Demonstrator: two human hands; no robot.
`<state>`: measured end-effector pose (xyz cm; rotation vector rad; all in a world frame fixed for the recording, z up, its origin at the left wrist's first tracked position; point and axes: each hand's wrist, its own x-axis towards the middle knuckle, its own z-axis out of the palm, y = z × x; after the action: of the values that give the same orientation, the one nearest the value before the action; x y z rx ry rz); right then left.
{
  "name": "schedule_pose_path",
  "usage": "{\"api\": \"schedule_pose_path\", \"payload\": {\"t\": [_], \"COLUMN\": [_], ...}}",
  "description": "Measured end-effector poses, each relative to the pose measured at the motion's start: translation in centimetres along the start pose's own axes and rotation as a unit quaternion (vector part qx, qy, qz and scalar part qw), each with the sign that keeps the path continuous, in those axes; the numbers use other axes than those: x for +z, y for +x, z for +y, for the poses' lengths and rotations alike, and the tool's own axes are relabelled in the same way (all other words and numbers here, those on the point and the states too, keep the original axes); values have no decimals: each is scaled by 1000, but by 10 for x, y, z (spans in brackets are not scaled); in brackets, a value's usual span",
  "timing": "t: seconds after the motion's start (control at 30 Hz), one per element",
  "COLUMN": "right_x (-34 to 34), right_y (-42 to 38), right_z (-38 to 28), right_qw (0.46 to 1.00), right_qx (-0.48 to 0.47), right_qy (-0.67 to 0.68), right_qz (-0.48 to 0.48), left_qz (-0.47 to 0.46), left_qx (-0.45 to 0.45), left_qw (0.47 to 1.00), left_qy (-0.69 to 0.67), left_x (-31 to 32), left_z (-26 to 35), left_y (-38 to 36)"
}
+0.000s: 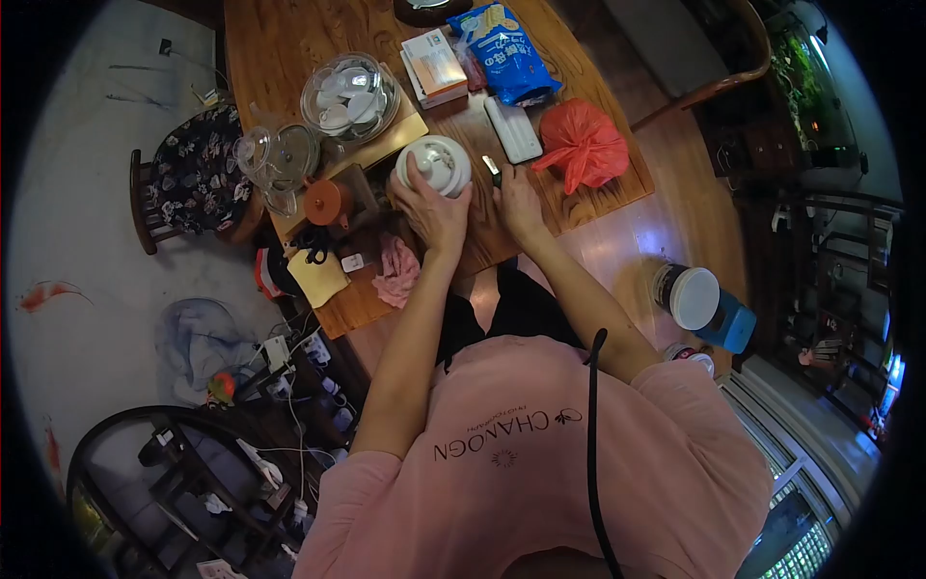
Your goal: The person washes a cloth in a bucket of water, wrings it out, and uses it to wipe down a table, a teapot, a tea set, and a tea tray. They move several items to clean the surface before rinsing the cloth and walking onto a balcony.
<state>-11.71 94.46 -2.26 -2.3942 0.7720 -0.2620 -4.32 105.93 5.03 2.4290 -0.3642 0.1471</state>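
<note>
My left hand [434,214] is wrapped round a white lidded pot [440,166] at the near side of the wooden table [531,207]. A small knife or cutter with a bright blade [491,166] is gripped in my right hand [519,201], its tip pointing away from me. A white oblong case [513,130] lies just beyond my right hand, and a knotted red plastic bag [583,143] sits to its right. To the left of the pot stands a brown clay teapot [328,203]. A crumpled pink cloth [396,271] lies near the table's front edge.
A glass bowl of white cups [351,96], glass teapots [289,154], a tissue box [434,68] and a blue snack bag [503,53] stand on the table. A yellow cloth [318,279] lies front left. White-lidded buckets [694,297] are on the floor at right. Chairs flank the table.
</note>
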Motion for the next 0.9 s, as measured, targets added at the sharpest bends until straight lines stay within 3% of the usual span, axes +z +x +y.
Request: {"api": "schedule_pose_path", "payload": {"t": [0.13, 0.27, 0.37, 0.43, 0.47, 0.5, 0.57, 0.67, 0.77, 0.9], "right_x": [19, 24, 18, 20, 19, 17, -8, -28, -34, -24], "right_y": [23, 26, 22, 13, 8, 6, -10, -29, -39, -36], "right_z": [-7, -12, -8, -1, 5, 11, 12, 23, 41, 48], "right_qw": [999, 989, 980, 977, 981, 984, 987, 991, 993, 993], "right_qx": [-15, 28, 55, 72, 88, 101, 94, 79, 71, 77], "right_qy": [-25, -143, -189, -199, -171, -142, -125, -109, -92, -84], "right_qz": [31, 12, -7, -15, -24, -32, -33, -7, 8, 2], "left_qz": [4, 3, 73, 50, -26, -24, -284, -286, -243, -247], "left_qx": [-15, -21, 49, 229, 272, 273, 324, 362, 415, 412], "left_qw": [1000, 1000, 995, 972, 961, 961, 902, 883, 869, 850], "left_qy": [3, -3, 50, -19, -31, -33, -3, 82, 114, 219], "left_x": [-1, -5, -15, -17, -10, 10, 65, 109, 115, 104], "left_z": [-6, -3, 14, 29, 40, 40, 31, 30, 20, 11], "left_y": [3, -5, -20, -32, -30, -20, 5, 20, 15, 9]}}
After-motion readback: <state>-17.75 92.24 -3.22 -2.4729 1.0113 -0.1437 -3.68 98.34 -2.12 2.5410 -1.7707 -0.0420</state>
